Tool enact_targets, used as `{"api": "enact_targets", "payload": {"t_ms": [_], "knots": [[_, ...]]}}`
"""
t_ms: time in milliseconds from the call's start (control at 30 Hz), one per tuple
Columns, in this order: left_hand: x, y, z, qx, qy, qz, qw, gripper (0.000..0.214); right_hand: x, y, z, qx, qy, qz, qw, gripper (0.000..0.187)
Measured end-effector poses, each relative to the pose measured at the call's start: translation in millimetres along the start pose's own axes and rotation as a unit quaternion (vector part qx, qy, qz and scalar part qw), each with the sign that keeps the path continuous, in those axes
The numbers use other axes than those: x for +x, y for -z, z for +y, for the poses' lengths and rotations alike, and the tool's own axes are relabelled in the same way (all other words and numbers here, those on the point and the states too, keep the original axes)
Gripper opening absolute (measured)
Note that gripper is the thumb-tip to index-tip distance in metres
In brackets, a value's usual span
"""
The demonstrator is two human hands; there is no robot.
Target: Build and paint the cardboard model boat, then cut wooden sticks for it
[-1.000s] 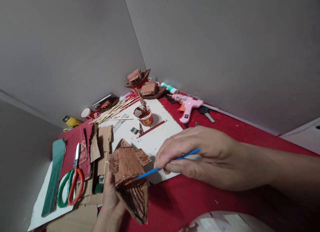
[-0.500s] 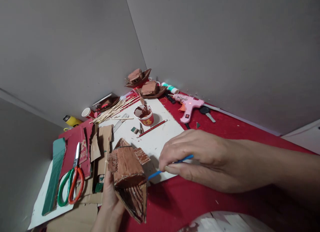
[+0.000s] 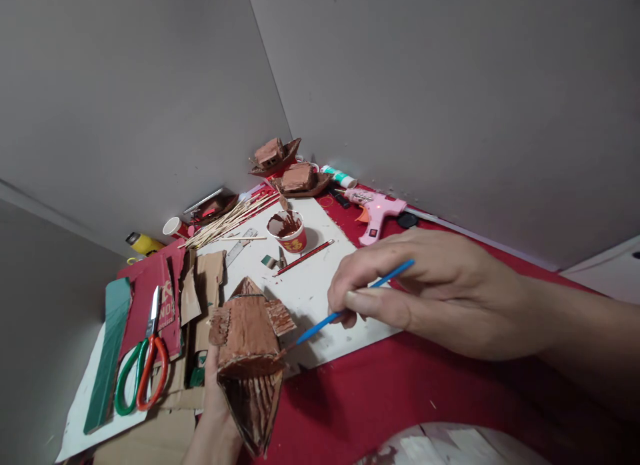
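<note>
My left hand (image 3: 220, 405) grips a brown-painted cardboard model boat (image 3: 250, 331) from beneath and the left; most of its fingers are hidden behind the hull. The boat has a roofed cabin with small side flaps and a pointed end toward me. Between the thumb and fingers of my right hand (image 3: 400, 291) is a thin blue paintbrush (image 3: 320, 326). Its tip meets the right edge of the cabin roof near the front. Past the boat stands a paper cup (image 3: 295, 242) smeared inside with brown paint, a red pencil (image 3: 306, 257) lying beside it.
Green-and-red-handled scissors (image 3: 145, 358) lie on cardboard pieces (image 3: 207, 278) at left, beside a green strip (image 3: 107, 358). Wooden sticks (image 3: 230, 218) and two finished-looking boats (image 3: 299, 178) sit at the back. A pink glue gun (image 3: 377, 211) rests at right on red cloth.
My right hand has lifted and shifted right, with the brush more steeply slanted and its tip higher on the cabin edge. The boat has turned slightly and moved a little left.
</note>
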State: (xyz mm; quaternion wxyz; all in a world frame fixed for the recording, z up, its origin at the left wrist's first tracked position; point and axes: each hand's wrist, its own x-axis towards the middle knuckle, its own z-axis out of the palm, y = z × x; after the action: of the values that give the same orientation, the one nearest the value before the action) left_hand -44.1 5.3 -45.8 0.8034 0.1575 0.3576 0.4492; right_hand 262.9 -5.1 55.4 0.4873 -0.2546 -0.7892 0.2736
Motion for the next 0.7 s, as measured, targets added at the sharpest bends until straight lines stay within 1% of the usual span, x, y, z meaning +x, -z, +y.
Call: {"api": "enact_targets", "payload": {"t_ms": [233,333,467,567,700], "knots": [[1.4,-2.9,-0.1,0.02,-0.045,0.062,0.997,0.04,2.0,0.7,4.0,0.01,0.0,0.008,1.0,0.012],[3.0,-5.6,-0.1,0.029,-0.06,0.073,0.995,0.041,1.7,0.1,3.1,0.016,-0.006,0.015,1.0,0.012],[1.2,-12.9,0.8,0.043,-0.073,0.071,0.994,0.037,0.8,-0.6,1.0,0.028,0.0,0.018,0.999,0.012],[-7.8,-18.0,2.9,0.058,-0.064,0.068,0.994,0.034,1.4,-0.3,1.7,0.026,0.005,0.001,1.0,0.012],[-30.0,-21.1,8.1,0.079,-0.053,0.07,0.993,0.03,3.6,-0.3,4.3,0.015,0.016,-0.022,1.0,0.012]]}}
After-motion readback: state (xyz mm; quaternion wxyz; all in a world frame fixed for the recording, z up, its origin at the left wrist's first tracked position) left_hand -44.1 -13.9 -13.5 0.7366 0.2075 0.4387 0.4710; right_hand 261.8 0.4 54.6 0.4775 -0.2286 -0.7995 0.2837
